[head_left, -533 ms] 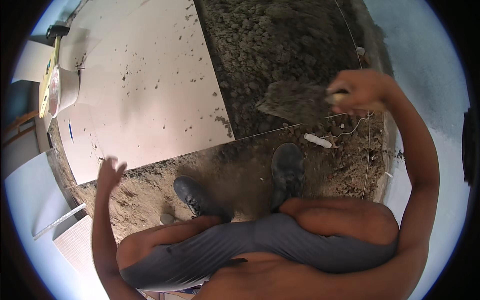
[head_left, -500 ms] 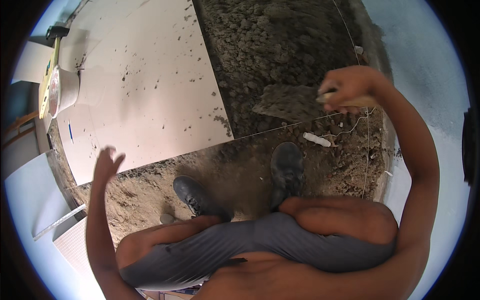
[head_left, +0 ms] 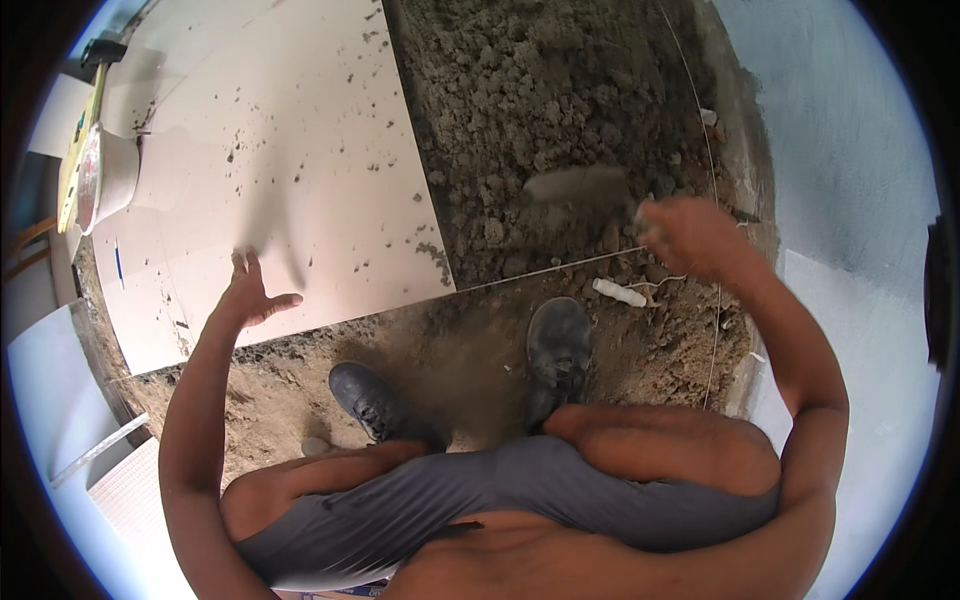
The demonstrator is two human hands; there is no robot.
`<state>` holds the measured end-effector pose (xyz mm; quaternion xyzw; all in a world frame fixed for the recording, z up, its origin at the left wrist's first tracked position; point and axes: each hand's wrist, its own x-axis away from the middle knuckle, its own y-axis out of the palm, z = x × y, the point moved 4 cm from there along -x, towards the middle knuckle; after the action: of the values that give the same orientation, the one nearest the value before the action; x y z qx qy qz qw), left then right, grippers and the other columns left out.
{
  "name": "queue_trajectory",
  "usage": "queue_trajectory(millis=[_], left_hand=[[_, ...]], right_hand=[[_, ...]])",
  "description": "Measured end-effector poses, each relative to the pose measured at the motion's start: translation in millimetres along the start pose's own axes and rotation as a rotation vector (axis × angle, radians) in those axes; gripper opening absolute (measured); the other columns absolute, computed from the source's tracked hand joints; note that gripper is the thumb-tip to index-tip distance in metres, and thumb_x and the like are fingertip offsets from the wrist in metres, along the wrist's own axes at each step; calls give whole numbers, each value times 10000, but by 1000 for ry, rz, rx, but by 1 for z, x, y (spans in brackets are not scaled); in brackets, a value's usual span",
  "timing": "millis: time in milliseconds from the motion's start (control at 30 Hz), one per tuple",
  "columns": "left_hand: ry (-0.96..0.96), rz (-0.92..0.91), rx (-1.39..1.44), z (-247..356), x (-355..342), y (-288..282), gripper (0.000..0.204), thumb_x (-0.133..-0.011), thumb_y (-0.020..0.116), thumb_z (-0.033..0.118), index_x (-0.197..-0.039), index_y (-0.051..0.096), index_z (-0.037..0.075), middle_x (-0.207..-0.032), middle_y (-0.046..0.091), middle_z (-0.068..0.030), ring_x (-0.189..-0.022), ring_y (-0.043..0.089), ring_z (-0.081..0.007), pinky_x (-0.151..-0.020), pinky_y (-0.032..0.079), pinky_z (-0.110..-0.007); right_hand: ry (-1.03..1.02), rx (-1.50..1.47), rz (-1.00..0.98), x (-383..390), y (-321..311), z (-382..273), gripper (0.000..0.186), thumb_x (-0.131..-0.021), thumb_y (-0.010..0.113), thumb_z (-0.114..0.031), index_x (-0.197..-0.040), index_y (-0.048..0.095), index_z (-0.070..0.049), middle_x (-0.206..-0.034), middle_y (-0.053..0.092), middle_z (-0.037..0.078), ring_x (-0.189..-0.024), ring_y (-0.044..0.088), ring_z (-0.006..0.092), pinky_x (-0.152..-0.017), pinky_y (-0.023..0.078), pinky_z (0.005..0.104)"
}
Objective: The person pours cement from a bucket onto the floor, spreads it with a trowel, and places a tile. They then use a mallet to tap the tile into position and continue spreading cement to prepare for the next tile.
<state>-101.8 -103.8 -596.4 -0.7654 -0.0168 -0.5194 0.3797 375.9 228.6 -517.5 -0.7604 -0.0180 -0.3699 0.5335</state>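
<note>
My right hand [head_left: 692, 236] is closed round the handle of a trowel. The trowel's blade [head_left: 575, 185], smeared by motion, points left over the dark, crumbly mortar bed [head_left: 520, 90]. My left hand [head_left: 256, 292] has its fingers spread above the near edge of a large cream tile [head_left: 330, 210], holding nothing; I cannot tell whether it touches. Grey mortar crumbs dot the tile, mostly toward its right side. A taut string [head_left: 565, 268] runs along the near edge of the mortar.
A white bucket [head_left: 112, 175], a black-headed mallet [head_left: 102, 52] and a yellow spirit level [head_left: 70, 190] are at the far left. A white spool of string [head_left: 619, 292] lies on the dirt beyond my right boot [head_left: 558, 350]. A pale blue wall [head_left: 850, 170] bounds the right side.
My right hand has moved nearer, and the trowel blade is tilted differently, seen more edge-on. My left hand has shifted right and farther over the tile, fingers spread. The view has shifted slightly.
</note>
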Motion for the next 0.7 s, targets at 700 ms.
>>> queue_trajectory(millis=[700], left_hand=[[-67,158,78,8,3,0,1354,-624,759,635,-1459,-47,-64,-1491,20,-372,-1381,181,-495,-1102,309,-461]], right_hand=[[-61,-141,99,-104,-39,9,349,-943,523,-312,-1090,564,2,-833,656,187,-779,646,350,-691,508,480]])
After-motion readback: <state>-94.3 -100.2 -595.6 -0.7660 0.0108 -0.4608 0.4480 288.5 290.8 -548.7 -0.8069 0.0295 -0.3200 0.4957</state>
